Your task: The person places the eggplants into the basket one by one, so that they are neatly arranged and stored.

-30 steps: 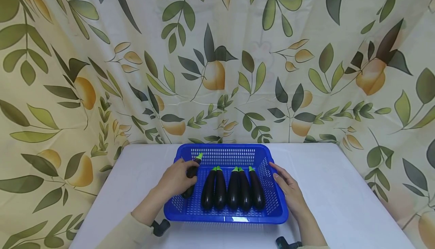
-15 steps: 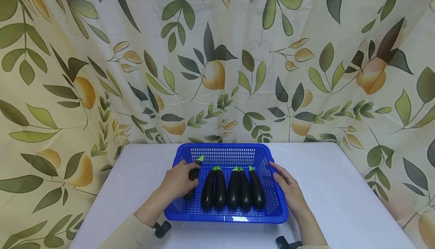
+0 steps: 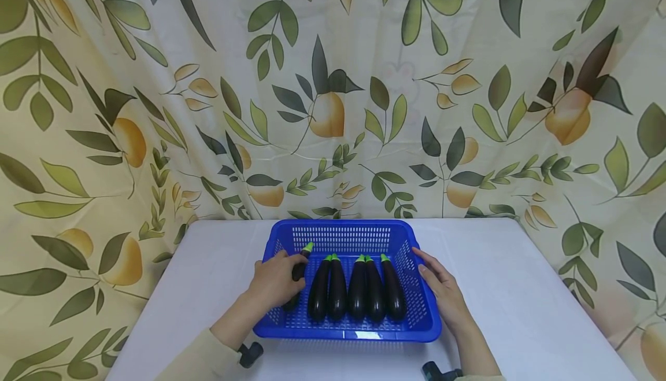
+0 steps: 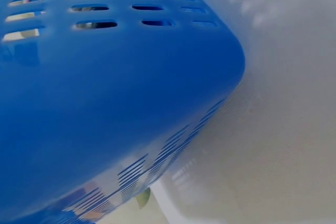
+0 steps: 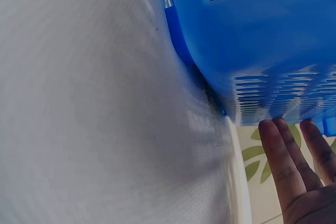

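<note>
In the head view my left hand (image 3: pixel 278 280) grips a dark purple eggplant (image 3: pixel 299 271) near the left wall inside the blue plastic basket (image 3: pixel 343 335). The green stem end points up and right past the fingers; much of the fruit is hidden by the hand. Beside it, several more eggplants (image 3: pixel 337 291) lie in a row on the basket floor, stems toward the back. My right hand (image 3: pixel 442 288) rests at the basket's right rim, thumb toward the edge. Seen from the right wrist, its straight fingers (image 5: pixel 283 161) reach the slotted outer wall.
The basket stands on a white-covered table (image 3: pixel 520 300). Behind it hangs a curtain (image 3: pixel 333 109) printed with leaves and fruit. Dark wrist-mounted devices (image 3: pixel 251 354) show near both forearms. Only the basket's outside and the table cover appear in the left wrist view.
My left hand has shifted slightly right and nearer to me with the eggplant, closer to the row. The right hand, the basket and the other eggplants look unmoved.
</note>
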Demonstrator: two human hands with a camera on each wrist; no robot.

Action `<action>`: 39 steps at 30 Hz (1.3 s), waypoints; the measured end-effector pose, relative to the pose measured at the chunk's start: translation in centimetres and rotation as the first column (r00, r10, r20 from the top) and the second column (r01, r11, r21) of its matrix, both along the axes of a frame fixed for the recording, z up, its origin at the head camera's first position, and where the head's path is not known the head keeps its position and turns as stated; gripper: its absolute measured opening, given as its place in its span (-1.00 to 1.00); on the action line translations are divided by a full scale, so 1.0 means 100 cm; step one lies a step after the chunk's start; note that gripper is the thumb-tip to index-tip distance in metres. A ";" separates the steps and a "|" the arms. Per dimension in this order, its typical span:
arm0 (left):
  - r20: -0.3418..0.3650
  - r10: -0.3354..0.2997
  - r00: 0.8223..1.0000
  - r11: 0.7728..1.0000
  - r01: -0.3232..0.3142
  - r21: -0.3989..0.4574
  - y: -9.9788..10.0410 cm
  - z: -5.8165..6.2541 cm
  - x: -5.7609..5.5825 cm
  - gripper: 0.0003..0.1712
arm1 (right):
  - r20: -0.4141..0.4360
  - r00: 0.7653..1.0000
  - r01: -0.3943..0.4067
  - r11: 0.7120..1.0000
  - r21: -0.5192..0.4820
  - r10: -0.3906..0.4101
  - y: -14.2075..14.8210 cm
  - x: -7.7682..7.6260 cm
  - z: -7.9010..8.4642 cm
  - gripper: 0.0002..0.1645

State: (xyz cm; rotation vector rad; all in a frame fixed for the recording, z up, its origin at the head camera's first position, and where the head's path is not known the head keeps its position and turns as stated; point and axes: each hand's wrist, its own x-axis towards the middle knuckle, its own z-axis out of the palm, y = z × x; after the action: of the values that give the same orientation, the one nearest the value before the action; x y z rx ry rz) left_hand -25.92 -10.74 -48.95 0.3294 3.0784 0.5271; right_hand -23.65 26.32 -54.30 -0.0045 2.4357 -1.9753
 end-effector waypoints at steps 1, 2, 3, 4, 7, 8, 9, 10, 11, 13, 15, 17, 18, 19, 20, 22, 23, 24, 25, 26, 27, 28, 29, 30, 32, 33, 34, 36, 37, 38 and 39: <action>-0.005 0.000 1.000 1.000 0.000 -0.009 0.000 -0.001 0.000 -0.55 | -0.002 1.000 0.000 1.000 0.001 0.000 0.000 0.000 0.000 -0.37; -0.009 0.000 1.000 1.000 0.000 -0.018 0.000 -0.002 0.000 -0.55 | -0.002 1.000 -0.001 1.000 0.002 0.001 0.000 0.000 0.000 -0.37; -0.012 0.001 1.000 1.000 -0.001 -0.026 0.000 -0.002 -0.001 -0.55 | -0.002 1.000 -0.001 1.000 0.002 0.001 -0.001 -0.001 0.000 -0.37; -0.014 0.003 1.000 0.999 -0.004 -0.036 -0.001 -0.003 -0.001 -0.55 | -0.001 1.000 -0.001 1.000 0.002 0.001 -0.001 -0.001 0.001 -0.37; -0.012 0.013 1.000 0.998 -0.014 -0.066 0.000 -0.004 0.000 -0.53 | 0.000 1.000 -0.002 1.000 0.002 0.002 -0.001 -0.001 0.001 -0.37; -0.011 0.015 1.000 0.997 -0.016 -0.076 0.000 -0.004 0.001 -0.52 | -0.001 1.000 -0.003 1.000 0.002 0.003 -0.002 -0.001 0.001 -0.37; -0.012 0.017 1.000 0.996 -0.018 -0.087 0.000 -0.004 0.001 -0.52 | -0.001 1.000 -0.003 1.000 0.003 0.003 -0.002 -0.001 0.002 -0.37; -0.014 0.018 1.000 0.995 -0.019 -0.098 0.001 -0.005 0.001 -0.51 | -0.003 1.000 -0.003 1.000 0.003 0.003 -0.002 -0.001 0.002 -0.37; -0.015 0.017 1.000 0.994 -0.019 -0.109 0.001 -0.005 0.002 -0.51 | -0.001 1.000 -0.003 1.000 0.003 0.003 -0.002 -0.001 0.002 -0.37; -0.025 0.014 1.000 0.992 -0.017 -0.129 0.001 -0.006 0.002 -0.50 | 0.004 1.000 -0.003 1.000 0.005 0.003 -0.002 -0.001 0.003 -0.37; -0.031 0.010 0.999 0.989 -0.015 -0.148 0.002 -0.007 0.002 -0.50 | 0.006 1.000 -0.002 1.000 0.008 0.002 -0.002 -0.001 0.004 -0.37; -0.035 0.005 0.999 0.986 -0.010 -0.164 0.002 -0.009 0.002 -0.49 | 0.008 1.000 -0.001 1.000 0.011 0.001 -0.002 -0.001 0.004 -0.37; -0.037 0.001 0.999 0.985 -0.008 -0.174 0.002 -0.009 0.002 -0.48 | 0.006 1.000 -0.001 1.000 0.012 0.001 -0.002 -0.001 0.004 -0.37; -0.038 -0.003 0.999 0.983 -0.004 -0.185 0.002 -0.010 0.002 -0.48 | 0.005 1.000 -0.002 1.000 0.014 0.002 -0.002 -0.001 0.005 -0.37; -0.038 -0.006 0.999 0.981 -0.002 -0.195 0.002 -0.011 0.002 -0.47 | 0.001 1.000 -0.001 1.000 0.015 0.001 -0.003 -0.001 0.005 -0.37; -0.042 -0.015 0.999 0.977 0.005 -0.215 0.002 -0.012 0.002 -0.47 | 0.000 1.000 -0.001 1.000 0.017 0.001 -0.003 -0.002 0.006 -0.37; -0.043 -0.019 0.999 0.974 0.009 -0.225 0.002 -0.012 0.002 -0.47 | 0.001 1.000 -0.002 1.000 0.016 0.002 -0.003 -0.002 0.006 -0.37; -0.045 -0.024 0.999 0.972 0.013 -0.236 0.002 -0.012 0.002 -0.47 | -0.003 1.000 -0.001 1.000 0.019 0.002 -0.003 -0.002 0.006 -0.37; -0.046 -0.028 0.999 0.969 0.016 -0.246 0.002 -0.012 0.002 -0.47 | -0.005 1.000 -0.002 1.000 0.021 0.002 -0.003 -0.002 0.007 -0.37; -0.048 -0.032 0.998 0.966 0.019 -0.258 0.002 -0.012 0.002 -0.47 | -0.005 1.000 -0.002 1.000 0.023 0.002 -0.003 -0.002 0.007 -0.37; -0.049 -0.036 0.998 0.963 0.022 -0.269 0.003 -0.013 0.002 -0.47 | -0.004 1.000 -0.004 1.000 0.025 0.004 -0.003 -0.002 0.006 -0.37; -0.046 -0.038 0.998 0.959 0.024 -0.283 0.003 -0.013 0.003 -0.47 | -0.005 1.000 -0.003 1.000 0.025 0.003 -0.002 -0.002 0.006 -0.37; -0.043 -0.041 0.998 0.956 0.027 -0.292 0.003 -0.013 0.003 -0.46 | -0.006 1.000 -0.002 1.000 0.026 0.002 -0.002 -0.002 0.006 -0.37; -0.039 -0.043 0.998 0.952 0.029 -0.304 0.004 -0.013 0.003 -0.46 | -0.006 1.000 -0.001 1.000 0.026 0.001 -0.002 -0.002 0.005 -0.37; -0.033 -0.050 0.998 0.943 0.036 -0.331 0.004 -0.014 0.003 -0.45 | -0.002 1.000 0.000 1.000 0.027 0.000 -0.001 -0.002 0.004 -0.36; -0.031 -0.053 0.998 0.939 0.039 -0.343 0.005 -0.014 0.004 -0.45 | -0.002 1.000 0.001 1.000 0.028 -0.001 -0.001 -0.002 0.003 -0.36; -0.030 -0.057 0.998 0.933 0.043 -0.356 0.005 -0.014 0.004 -0.45 | -0.002 1.000 0.004 1.000 0.028 -0.004 -0.001 -0.002 0.002 -0.36; -0.036 -0.065 0.997 0.924 0.047 -0.379 0.005 -0.016 0.004 -0.47 | 0.001 1.000 0.007 1.000 0.030 -0.007 0.000 -0.002 0.000 -0.36; -0.039 -0.068 0.997 0.920 0.048 -0.388 0.006 -0.016 0.004 -0.47 | 0.003 1.000 0.009 0.999 0.032 -0.009 0.000 -0.002 -0.001 -0.36; -0.041 -0.070 0.997 0.917 0.048 -0.395 0.006 -0.017 0.005 -0.48 | 0.002 1.000 0.011 0.999 0.035 -0.012 0.000 -0.001 -0.002 -0.36; -0.043 -0.072 0.997 0.916 0.049 -0.399 0.006 -0.018 0.005 -0.47 | 0.004 1.000 0.014 0.999 0.035 -0.014 0.000 -0.001 -0.003 -0.36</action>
State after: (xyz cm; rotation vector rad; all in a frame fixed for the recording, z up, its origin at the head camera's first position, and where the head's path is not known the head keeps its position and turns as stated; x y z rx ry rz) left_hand -25.44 -10.16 -50.76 0.4319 3.1110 -0.1180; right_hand -23.75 26.32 -54.56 0.0171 2.4741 -1.9364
